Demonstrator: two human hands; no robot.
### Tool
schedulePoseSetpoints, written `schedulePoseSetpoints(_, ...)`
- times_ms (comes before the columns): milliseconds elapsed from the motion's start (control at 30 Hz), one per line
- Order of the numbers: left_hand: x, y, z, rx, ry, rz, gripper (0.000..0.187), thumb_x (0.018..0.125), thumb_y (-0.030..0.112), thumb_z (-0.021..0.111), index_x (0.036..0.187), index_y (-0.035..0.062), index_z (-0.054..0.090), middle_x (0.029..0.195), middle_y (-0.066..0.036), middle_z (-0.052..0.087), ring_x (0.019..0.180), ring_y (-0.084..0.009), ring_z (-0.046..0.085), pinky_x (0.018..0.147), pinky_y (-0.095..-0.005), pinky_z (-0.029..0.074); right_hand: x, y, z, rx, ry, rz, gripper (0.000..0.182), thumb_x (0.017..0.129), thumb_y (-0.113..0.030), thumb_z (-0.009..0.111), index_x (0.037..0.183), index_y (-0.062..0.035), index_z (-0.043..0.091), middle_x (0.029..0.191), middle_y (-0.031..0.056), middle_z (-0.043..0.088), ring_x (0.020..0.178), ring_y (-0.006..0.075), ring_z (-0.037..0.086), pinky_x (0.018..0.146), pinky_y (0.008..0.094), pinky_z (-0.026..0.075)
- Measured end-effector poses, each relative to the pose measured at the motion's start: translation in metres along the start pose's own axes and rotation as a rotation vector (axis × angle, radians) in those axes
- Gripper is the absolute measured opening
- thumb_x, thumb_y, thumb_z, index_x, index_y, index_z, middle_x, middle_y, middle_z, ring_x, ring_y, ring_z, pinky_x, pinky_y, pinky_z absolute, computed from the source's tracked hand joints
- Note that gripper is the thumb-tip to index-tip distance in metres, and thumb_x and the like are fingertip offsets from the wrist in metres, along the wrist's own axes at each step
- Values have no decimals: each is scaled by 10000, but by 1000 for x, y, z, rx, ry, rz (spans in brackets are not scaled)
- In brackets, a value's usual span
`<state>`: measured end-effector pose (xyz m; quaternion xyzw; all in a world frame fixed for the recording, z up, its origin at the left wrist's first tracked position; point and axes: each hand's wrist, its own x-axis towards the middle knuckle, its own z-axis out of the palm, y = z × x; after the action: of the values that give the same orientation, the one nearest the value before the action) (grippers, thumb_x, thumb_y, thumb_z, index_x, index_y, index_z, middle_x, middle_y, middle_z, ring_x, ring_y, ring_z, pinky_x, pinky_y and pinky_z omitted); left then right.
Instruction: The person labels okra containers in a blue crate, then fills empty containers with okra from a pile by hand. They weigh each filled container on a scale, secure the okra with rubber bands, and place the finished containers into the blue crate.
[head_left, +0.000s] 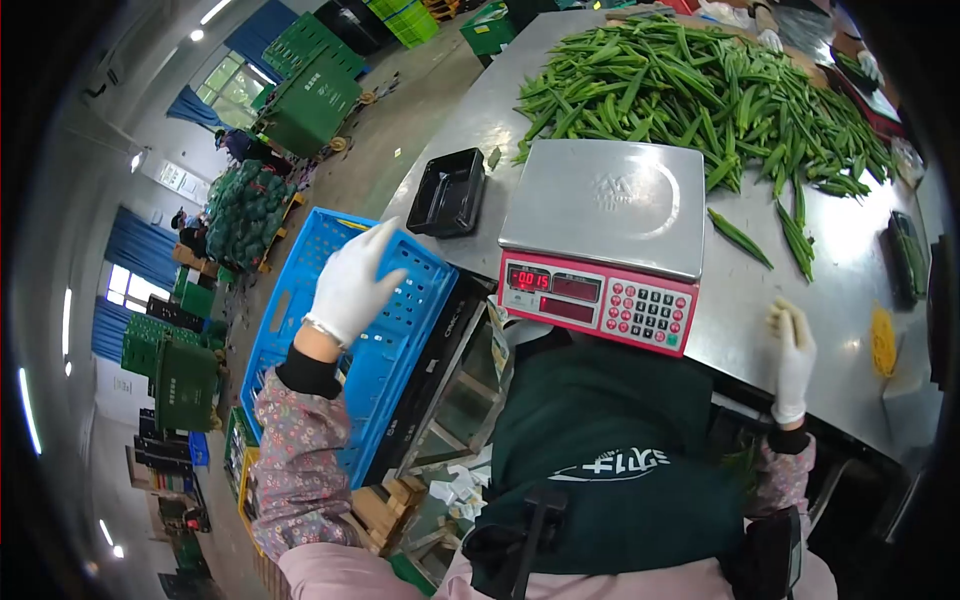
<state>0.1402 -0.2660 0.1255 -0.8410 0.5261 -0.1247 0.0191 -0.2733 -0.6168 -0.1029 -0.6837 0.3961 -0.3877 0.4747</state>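
The work looks to be between portions at the scale (602, 248): its pan (590, 212) carries nothing and the red display (531, 280) shows a negative reading, which suggests a tared tray. The left hand (352, 282) hangs over the blue crate (390, 400), fingers spread and empty; the right hand (795, 352) is beside the scale, near the edge of the worktop (840, 330), fingers loosely extended with nothing visible in them. The okra (680, 90) lies heaped beyond the scale, a few pods loose near it. Another portion would call for lifting the black tray (447, 195) from just beside the scale onto the pan, then gathering pods
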Motion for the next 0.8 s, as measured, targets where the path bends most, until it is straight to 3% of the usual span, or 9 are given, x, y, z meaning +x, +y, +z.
schedulePoseSetpoints(67, -46, -58, 37, 210, -63, -181, 733, 820, 279, 779, 1443, 29, 484, 1329, -233, 604, 1232, -386, 583, 988, -439, 505, 3, 13, -18, 6, 97, 32, 250, 1034, -141, 559, 1206, 0, 672, 980, 30, 692, 869, 95, 622, 805, 242, 494)
schedulePoseSetpoints(167, -92, -115, 76, 31, -215, -410, 760, 811, 403, 804, 1399, 2, 539, 1245, -220, 662, 1128, -356, 652, 924, -413, 532, 6, 43, -37, -134, -37, 125, 236, 1032, -130, 558, 1199, -20, 683, 982, 26, 700, 863, 107, 633, 804, 254, 505)
schedulePoseSetpoints(233, -107, -136, 97, -644, -499, -773, 724, 791, 513, 809, 1243, -31, 658, 1072, -204, 728, 946, -307, 714, 828, -388, 558, 7, 38, -30, -166, 15, 156, 230, 1029, -129, 565, 1196, -27, 686, 981, 27, 704, 840, 108, 627, 795, 263, 509)
schedulePoseSetpoints(367, -115, -146, 123, -368, -340, -779, 528, 808, 455, 818, 987, -38, 752, 844, -165, 742, 759, -276, 720, 726, -372, 569, 9, 55, -22, -341, 109, -49, 216, 1016, -128, 587, 1178, -36, 694, 970, 61, 717, 811, 133, 641, 784, 287, 516)
schedulePoseSetpoints(500, -113, -135, 116, -335, -338, -798, 463, 816, 386, 826, 988, -38, 753, 850, -166, 743, 764, -259, 723, 716, -363, 570, 5, 51, -18, -548, 148, -296, 236, 989, -110, 607, 1206, -52, 681, 1029, 93, 715, 858, 187, 681, 791, 304, 529)
schedulePoseSetpoints(600, -107, -121, 100, -533, -371, -788, 368, 851, 279, 802, 1005, -50, 744, 870, -159, 750, 740, -224, 719, 676, -344, 568, 0, 29, -9, -792, -35, -136, 358, 950, -102, 633, 1303, -44, 616, 1226, 156, 660, 1094, 286, 652, 935, 367, 511)
schedulePoseSetpoints(667, -112, -132, 110, -459, -374, -775, 334, 869, 248, 783, 1008, -54, 745, 869, -150, 751, 729, -215, 712, 675, -338, 567, 2, 27, -1, -993, -27, -567, 512, 920, -122, 658, 1400, -14, 520, 1397, 198, 549, 1276, 363, 529, 1075, 445, 422)
schedulePoseSetpoints(700, -103, -118, 98, -473, -414, -823, 313, 870, 222, 778, 1029, -47, 748, 880, -136, 754, 735, -197, 708, 684, -335, 566, 3, 32, -3, -951, -86, -461, 602, 912, -142, 667, 1449, 23, 452, 1480, 227, 462, 1388, 410, 406, 1159, 485, 321)
schedulePoseSetpoints(800, -115, -130, 111, -686, -386, -834, 263, 893, 179, 747, 1053, -29, 754, 912, -99, 759, 772, -156, 698, 700, -320, 561, 6, 29, -2, -995, -140, -460, 619, 914, -143, 661, 1467, 24, 435, 1499, 228, 445, 1413, 406, 388, 1170, 478, 317)
